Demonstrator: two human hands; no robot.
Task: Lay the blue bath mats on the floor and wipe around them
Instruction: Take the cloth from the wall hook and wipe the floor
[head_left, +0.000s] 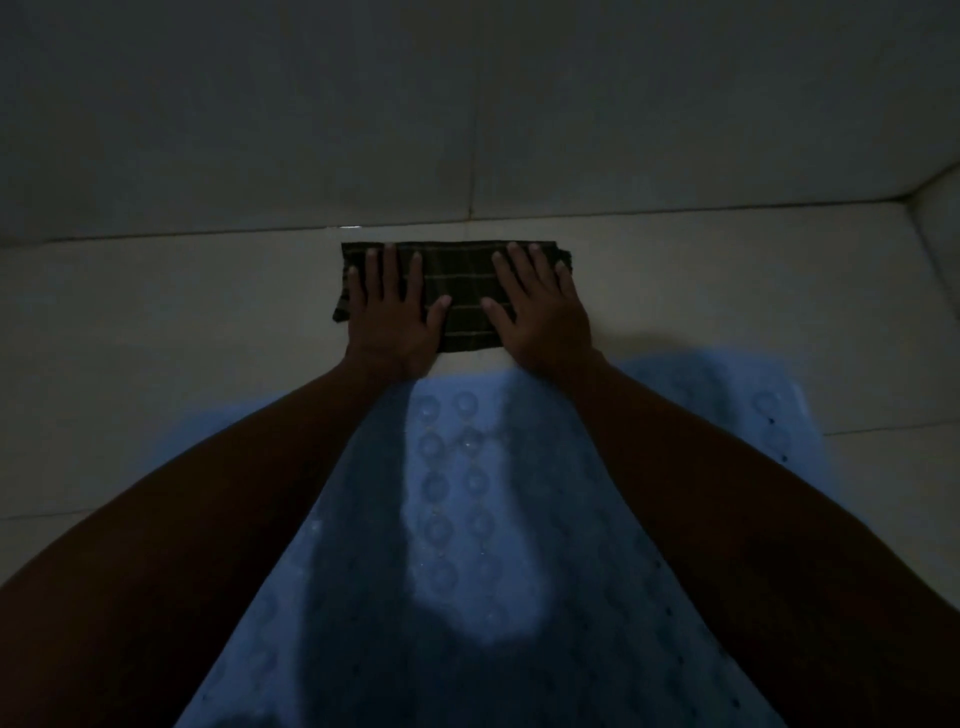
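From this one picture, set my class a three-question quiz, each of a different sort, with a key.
1. True or false: both hands lie flat on the cloth.
2. Where is the cloth? A) on the mat B) on the floor between mat and wall C) hanging on the wall
3. Fill in: the mat is ____ in colour.

Key
1. True: the left hand and the right hand press it with straight fingers.
2. B: it lies on the floor, beyond the mat's far edge, close to the wall.
3. Blue.
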